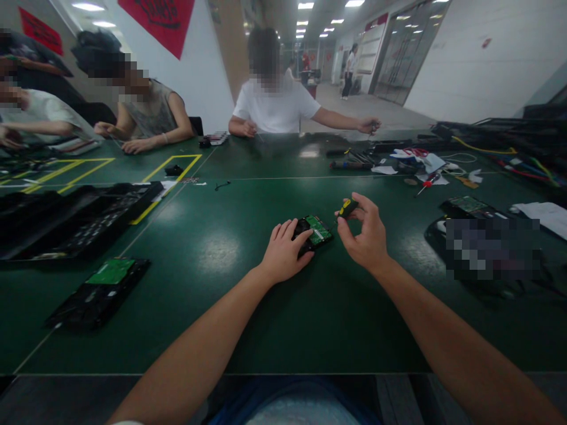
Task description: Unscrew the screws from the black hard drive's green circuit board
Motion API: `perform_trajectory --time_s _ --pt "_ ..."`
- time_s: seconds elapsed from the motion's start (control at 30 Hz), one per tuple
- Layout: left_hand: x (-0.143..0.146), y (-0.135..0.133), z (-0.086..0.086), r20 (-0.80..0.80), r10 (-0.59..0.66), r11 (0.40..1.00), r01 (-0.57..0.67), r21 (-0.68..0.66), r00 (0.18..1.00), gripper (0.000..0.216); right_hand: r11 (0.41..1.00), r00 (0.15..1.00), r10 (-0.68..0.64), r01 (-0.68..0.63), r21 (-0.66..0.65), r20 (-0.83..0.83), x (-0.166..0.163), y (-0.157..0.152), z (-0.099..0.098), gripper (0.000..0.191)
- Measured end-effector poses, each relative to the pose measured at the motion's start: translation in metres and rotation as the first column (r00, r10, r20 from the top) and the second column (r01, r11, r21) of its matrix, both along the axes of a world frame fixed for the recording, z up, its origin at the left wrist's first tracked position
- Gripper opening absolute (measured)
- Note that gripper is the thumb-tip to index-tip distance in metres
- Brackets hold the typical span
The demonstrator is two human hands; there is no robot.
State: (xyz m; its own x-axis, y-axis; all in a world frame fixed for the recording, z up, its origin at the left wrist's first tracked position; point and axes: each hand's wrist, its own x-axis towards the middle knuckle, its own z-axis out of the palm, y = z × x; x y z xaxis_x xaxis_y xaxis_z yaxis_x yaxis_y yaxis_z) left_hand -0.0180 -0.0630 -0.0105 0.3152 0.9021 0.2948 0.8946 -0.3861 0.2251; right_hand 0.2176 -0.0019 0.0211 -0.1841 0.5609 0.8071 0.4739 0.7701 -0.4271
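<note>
A hard drive (319,230) with a green circuit board facing up lies on the green table in front of me. My left hand (287,251) grips it from the left, its fingers over the black casing and its thumb along the near edge. My right hand (365,233) is closed around the black and yellow handle of a screwdriver (348,208), just right of the drive. The handle is tilted, with its shaft pointing down and left towards the drive's right edge. Whether the tip touches the drive is too small to tell.
At left lies another black unit with a green board (110,273), near a long black casing (80,221). A red-handled screwdriver (427,184) lies among papers and cables at right. Nearer stands a dark blurred pile (491,251). Several people sit across the table.
</note>
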Motion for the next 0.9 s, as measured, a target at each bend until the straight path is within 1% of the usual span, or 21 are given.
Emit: perform_trajectory --time_s 0.1,0.3,0.4,0.53,0.73,0.9 --pt "-0.0002 -0.0001 -0.0002 0.004 0.0 1.0 0.0 0.0 1.0 0.062 1.0 1.0 0.012 -0.012 -0.004 -0.012 -0.0009 -0.0003 -0.0002 0.066" --pt "-0.0002 0.0001 0.0001 -0.016 0.0 1.0 0.0 0.006 1.0 0.062 0.997 0.998 -0.067 0.066 0.045 0.02 0.0019 0.0018 -0.0013 0.067" --pt "-0.0002 0.0006 -0.0005 -0.013 0.0 1.0 0.0 0.004 1.0 0.062 0.998 0.998 -0.051 0.049 0.045 0.036 0.0021 0.0009 -0.0004 0.067" --pt "-0.0004 0.0008 -0.0013 -0.004 0.002 1.0 -0.002 0.005 1.0 0.062 1.0 1.0 0.017 -0.017 0.006 0.016 -0.0003 -0.0005 -0.0006 0.068" --pt "-0.0002 -0.0001 -0.0002 -0.011 0.0 1.0 0.0 0.011 1.0 0.062 0.998 0.999 -0.039 0.038 0.05 0.018 -0.0001 -0.001 0.0029 0.067" --pt "0.0001 -0.0002 0.0004 -0.009 -0.001 1.0 0.001 0.006 1.0 0.062 0.998 0.998 -0.027 0.023 0.059 0.063 -0.0003 -0.0042 0.0063 0.068"
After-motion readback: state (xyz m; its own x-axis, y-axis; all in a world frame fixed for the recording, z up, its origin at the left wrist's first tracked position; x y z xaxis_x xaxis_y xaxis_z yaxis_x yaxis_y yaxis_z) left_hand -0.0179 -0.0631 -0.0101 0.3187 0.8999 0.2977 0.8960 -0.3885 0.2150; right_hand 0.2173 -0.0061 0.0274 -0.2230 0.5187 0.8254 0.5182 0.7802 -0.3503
